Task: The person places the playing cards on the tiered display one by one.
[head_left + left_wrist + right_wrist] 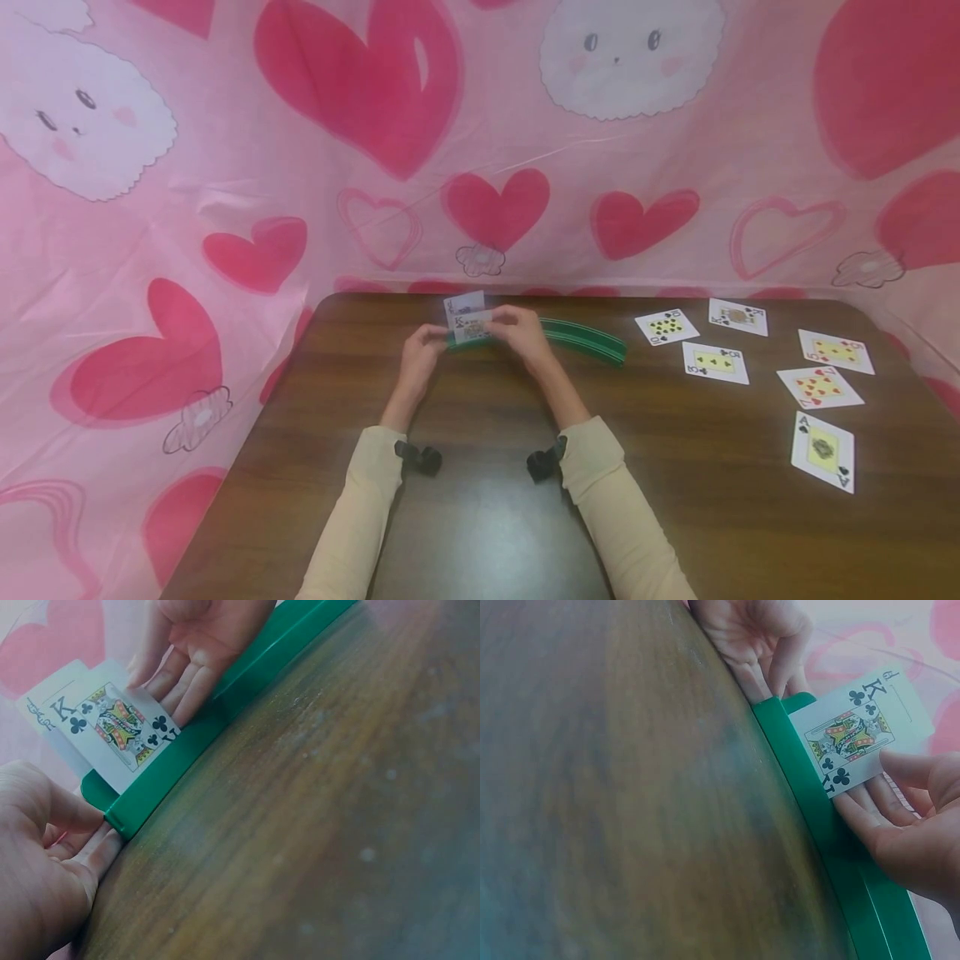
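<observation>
Right hand (522, 335) pinched the king of clubs (118, 727) at its side, thumb on the face and fingers spread along the edge and behind — narrow gap, just the card between. Left hand (422, 348) had thumb and fingers closed on the near-left end of the green card holder (588, 342), seemingly to steady it. King's lower edge sat at the holder's front lip, the card leaning back; couldn't tell how deep it was in the slot. Step in hand, as judged: seating the king in the rack. Next move probably called for pressing it down, squaring it, then letting the right fingers go while the left kept the end steady; a hasty release might tip the card. Second card (465, 299) stood just behind the king, poking out above and to the left, corner mark too unclear to read. Holder curved off to the right across the wooden table (480, 517). Farther right, well apart from the hands, loose cards lay face up: black ten (667, 327), another king (738, 317), a clubs card (715, 362), red five (836, 352), red seven (820, 387) and ace of spades (822, 451). Pink heart-print cloth (480, 142) hung behind the table.
</observation>
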Tool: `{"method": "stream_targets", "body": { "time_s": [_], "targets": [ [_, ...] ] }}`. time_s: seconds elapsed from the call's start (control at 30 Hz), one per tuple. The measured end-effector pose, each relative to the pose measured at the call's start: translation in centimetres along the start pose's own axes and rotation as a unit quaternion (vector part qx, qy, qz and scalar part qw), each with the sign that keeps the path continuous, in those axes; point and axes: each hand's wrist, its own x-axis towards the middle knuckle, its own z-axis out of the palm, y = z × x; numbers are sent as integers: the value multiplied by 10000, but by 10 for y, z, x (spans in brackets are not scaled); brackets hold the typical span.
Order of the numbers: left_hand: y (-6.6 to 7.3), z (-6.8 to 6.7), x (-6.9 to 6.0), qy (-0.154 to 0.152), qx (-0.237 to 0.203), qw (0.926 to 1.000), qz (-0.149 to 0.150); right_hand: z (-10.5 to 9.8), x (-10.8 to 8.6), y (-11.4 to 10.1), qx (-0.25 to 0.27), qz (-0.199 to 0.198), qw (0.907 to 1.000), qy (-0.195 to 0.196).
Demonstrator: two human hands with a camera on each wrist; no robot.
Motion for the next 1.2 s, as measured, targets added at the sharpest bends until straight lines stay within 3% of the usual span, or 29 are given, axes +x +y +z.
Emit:
{"method": "stream_targets", "body": {
  "time_s": [1.2],
  "targets": [
    [1,-1,-2,-19,-124,9999,80,0,-1,2,44,-241,9996,133]
  ]
}}
